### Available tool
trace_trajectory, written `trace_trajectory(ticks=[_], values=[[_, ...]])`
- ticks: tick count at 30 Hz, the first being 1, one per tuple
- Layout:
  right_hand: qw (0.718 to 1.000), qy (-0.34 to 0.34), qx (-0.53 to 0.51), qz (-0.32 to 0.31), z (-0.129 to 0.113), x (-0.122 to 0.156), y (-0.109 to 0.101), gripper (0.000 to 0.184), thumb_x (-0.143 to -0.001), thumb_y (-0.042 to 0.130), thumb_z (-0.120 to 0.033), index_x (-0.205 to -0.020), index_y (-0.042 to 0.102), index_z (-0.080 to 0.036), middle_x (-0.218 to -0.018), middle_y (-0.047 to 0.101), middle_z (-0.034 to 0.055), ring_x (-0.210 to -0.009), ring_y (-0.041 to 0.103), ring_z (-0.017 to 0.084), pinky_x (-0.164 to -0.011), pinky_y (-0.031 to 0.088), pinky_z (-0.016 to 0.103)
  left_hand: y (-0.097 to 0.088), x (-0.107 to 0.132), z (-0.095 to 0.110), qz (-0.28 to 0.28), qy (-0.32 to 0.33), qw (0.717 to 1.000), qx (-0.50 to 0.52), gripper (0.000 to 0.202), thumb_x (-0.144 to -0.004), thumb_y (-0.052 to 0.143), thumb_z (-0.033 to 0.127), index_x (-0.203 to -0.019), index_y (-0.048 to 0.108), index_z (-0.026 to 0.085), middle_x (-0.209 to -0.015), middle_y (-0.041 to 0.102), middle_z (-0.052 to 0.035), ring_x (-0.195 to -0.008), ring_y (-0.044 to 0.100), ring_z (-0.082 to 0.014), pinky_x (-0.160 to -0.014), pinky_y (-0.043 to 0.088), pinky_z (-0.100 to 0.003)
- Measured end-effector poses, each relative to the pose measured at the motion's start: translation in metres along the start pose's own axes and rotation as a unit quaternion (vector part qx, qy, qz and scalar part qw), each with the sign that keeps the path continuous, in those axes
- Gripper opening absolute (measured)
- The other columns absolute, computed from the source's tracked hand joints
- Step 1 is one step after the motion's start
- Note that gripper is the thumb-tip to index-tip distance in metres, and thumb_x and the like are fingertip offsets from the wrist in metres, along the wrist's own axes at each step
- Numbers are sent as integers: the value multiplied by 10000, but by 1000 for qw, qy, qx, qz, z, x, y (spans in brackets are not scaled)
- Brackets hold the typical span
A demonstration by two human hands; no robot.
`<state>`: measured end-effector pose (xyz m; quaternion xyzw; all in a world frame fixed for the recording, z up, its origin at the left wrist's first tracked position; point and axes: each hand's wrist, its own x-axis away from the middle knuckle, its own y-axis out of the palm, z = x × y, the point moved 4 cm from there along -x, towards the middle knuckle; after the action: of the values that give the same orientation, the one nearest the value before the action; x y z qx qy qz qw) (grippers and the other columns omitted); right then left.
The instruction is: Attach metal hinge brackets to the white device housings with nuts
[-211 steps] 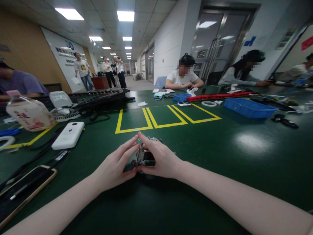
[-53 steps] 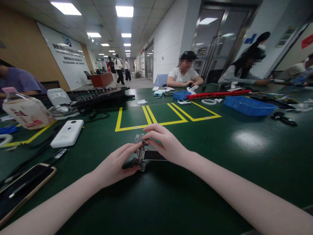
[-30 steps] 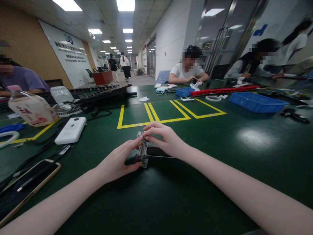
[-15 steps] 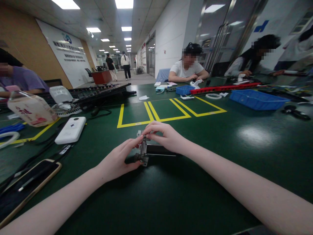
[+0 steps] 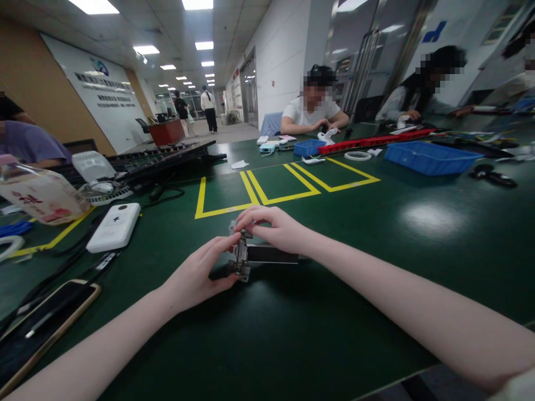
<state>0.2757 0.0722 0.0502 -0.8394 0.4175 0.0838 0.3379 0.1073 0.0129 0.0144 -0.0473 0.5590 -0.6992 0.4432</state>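
Note:
Low over the green table (image 5: 267,334), a small metal fitting with a flat black bar (image 5: 273,254) sits between my hands, the bar pointing right. My left hand (image 5: 203,273) grips the fitting's left side, fingers at its top and thumb at its lower end. Bent over the top end is my right hand (image 5: 273,225), its fingertips pinching a part there and its wrist above the bar. Fingers partly hide that upper end, so I cannot make out the small part under them.
Yellow tape outlines (image 5: 276,192) lie just beyond my hands. To the left are a white power bank (image 5: 115,227), a phone (image 5: 45,328), cables and a bottle (image 5: 44,195). A blue tray (image 5: 430,159) stands at the right; several people sit around the table.
The camera view has shifted slightly, moving the scene a little left. Both hands keep their grip on the fitting, with the right fingers barely moved.

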Motion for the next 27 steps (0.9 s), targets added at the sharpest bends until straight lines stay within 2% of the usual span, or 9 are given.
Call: trace_trajectory(ticks=[7,12,16,23,27], values=[[1000,-4,5,-12,-2,2,-3,181,-837,547,-115,-887,711,-172,-1016,675,52,-1033,593,158,-937,447,362,0,1,-2,3,-7,1000,-6,747,-810,629,208,-1431,226,299,-1252,567,-75,-1138,585,-230,-967,502,-434],[1000,-4,5,-22,1,2,-2,190,-854,534,-127,-944,694,-174,-1049,664,53,-1017,590,158,-908,449,358,1,0,-4,10,-18,1000,-6,820,-793,639,206,-1461,171,291,-1236,591,-79,-1143,590,-240,-956,506,-435],[1000,4,-4,-23,1,2,-1,169,-854,537,-131,-935,684,-153,-998,659,55,-971,594,155,-872,452,334,0,0,-3,9,-13,1000,-5,822,-796,637,215,-1466,166,279,-1250,584,-85,-1155,583,-240,-959,502,-424],[998,4,57,-10,-3,4,0,120,-865,571,-233,-903,657,-160,-919,647,30,-904,574,147,-820,434,309,1,0,-3,2,-16,1000,-5,802,-801,638,220,-1458,183,288,-1243,592,-84,-1151,584,-245,-956,504,-441],[999,7,46,-11,-3,5,0,158,-880,550,-266,-903,660,-155,-920,647,35,-882,578,145,-785,442,292,2,1,-3,2,-17,1000,0,804,-799,641,231,-1457,184,292,-1242,593,-86,-1147,587,-248,-953,505,-449]])
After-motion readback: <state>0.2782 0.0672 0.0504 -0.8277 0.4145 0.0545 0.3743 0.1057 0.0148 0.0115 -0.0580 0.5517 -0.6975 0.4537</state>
